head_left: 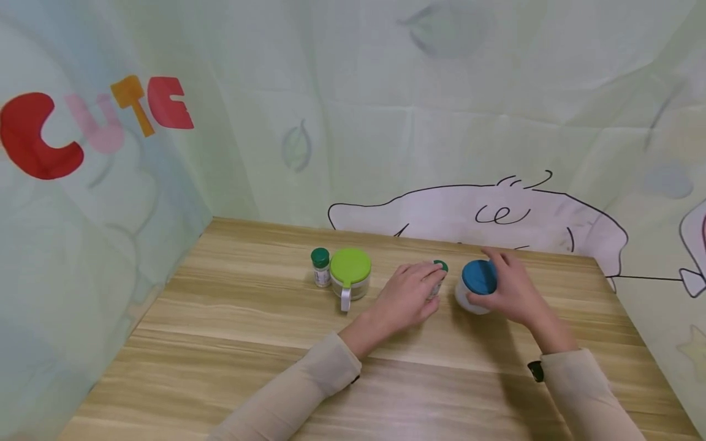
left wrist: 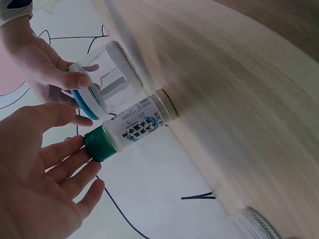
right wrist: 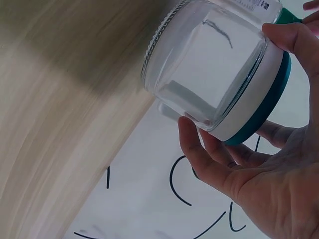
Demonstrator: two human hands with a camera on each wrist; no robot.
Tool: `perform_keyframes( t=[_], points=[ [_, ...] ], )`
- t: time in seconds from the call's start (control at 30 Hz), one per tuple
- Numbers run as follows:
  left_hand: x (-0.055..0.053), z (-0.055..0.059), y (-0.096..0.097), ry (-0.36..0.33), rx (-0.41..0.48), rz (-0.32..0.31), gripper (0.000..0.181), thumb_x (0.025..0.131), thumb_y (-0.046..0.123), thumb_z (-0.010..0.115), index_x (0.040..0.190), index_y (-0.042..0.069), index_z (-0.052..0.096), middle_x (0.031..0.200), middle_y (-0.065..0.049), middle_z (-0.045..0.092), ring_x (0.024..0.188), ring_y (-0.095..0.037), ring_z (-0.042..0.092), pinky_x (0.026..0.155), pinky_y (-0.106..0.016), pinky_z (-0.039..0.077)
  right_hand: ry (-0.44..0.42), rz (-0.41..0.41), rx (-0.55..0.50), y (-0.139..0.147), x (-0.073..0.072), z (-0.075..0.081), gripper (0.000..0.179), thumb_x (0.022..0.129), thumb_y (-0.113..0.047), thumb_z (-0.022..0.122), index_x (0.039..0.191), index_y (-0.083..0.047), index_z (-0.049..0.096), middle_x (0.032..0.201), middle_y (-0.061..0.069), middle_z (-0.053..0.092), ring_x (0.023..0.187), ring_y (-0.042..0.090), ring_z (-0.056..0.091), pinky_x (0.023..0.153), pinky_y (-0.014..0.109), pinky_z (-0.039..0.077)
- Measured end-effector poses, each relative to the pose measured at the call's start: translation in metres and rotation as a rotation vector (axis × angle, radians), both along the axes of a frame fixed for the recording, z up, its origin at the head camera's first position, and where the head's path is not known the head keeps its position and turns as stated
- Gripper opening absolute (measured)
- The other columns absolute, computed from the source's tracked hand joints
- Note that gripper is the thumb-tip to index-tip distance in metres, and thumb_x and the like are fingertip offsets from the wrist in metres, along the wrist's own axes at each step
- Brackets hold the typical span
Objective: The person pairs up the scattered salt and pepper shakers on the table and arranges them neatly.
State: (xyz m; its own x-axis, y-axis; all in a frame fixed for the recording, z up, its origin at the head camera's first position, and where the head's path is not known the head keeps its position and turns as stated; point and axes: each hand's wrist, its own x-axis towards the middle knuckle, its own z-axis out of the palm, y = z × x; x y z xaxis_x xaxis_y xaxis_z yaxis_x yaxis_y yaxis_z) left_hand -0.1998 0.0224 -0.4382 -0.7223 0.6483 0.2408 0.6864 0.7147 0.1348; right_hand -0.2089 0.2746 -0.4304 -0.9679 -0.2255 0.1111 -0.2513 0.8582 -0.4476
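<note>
On the right of the table, my right hand (head_left: 514, 293) grips a clear glass jar (right wrist: 209, 64) with a blue lid (head_left: 478, 277). In the right wrist view, thumb and fingers span the jar near its white collar. Just left of it stands a small seasoning bottle (left wrist: 135, 123) with a green cap (left wrist: 99, 143) and a printed white label. The fingertips of my left hand (head_left: 405, 295) touch this cap, and the left wrist view has its thumb apart from it. Both jar and bottle are upright, close together. From the head view, my left hand covers most of the bottle.
Farther left on the wooden table (head_left: 248, 343), a glass jar with a lime-green lid (head_left: 350, 266) and a handle (head_left: 345, 299) stands beside another green-capped bottle (head_left: 321, 267). A printed cloth backdrop (head_left: 265, 153) rises behind the table's back edge.
</note>
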Motion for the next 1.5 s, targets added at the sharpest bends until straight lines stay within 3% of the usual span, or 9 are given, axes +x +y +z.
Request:
perform_keyframes(
  t=[0.57, 1.13, 1.5],
  points=[
    [0.001, -0.001, 0.002, -0.039, -0.008, 0.014, 0.055, 0.105, 0.033, 0.067, 0.154, 0.013, 0.055, 0.161, -0.003, 0.052, 0.152, -0.019, 0.044, 0.122, -0.04, 0.041, -0.018, 0.012, -0.002, -0.016, -0.003, -0.009, 0.095, 0.082, -0.032, 0.088, 0.157, 0.003, 0.04, 0.147, 0.039, 0.043, 0.125, 0.054, 0.048, 0.096, 0.073, 0.052],
    [0.003, -0.001, 0.001, -0.026, -0.029, 0.016, 0.055, 0.106, 0.035, 0.065, 0.155, 0.012, 0.054, 0.161, -0.003, 0.051, 0.152, -0.019, 0.043, 0.118, -0.038, 0.044, -0.029, 0.0, -0.005, -0.026, 0.0, -0.011, 0.081, 0.087, -0.034, 0.085, 0.15, 0.002, 0.05, 0.148, 0.036, 0.042, 0.125, 0.054, 0.047, 0.094, 0.071, 0.053],
    [0.003, -0.001, 0.002, -0.022, -0.047, 0.024, 0.057, 0.105, 0.036, 0.067, 0.156, 0.013, 0.054, 0.162, -0.003, 0.05, 0.152, -0.02, 0.043, 0.117, -0.039, 0.045, -0.061, -0.032, 0.015, -0.03, 0.001, -0.01, 0.084, 0.089, -0.041, 0.084, 0.152, 0.0, 0.047, 0.15, 0.035, 0.04, 0.127, 0.055, 0.046, 0.094, 0.071, 0.054]
  ],
)
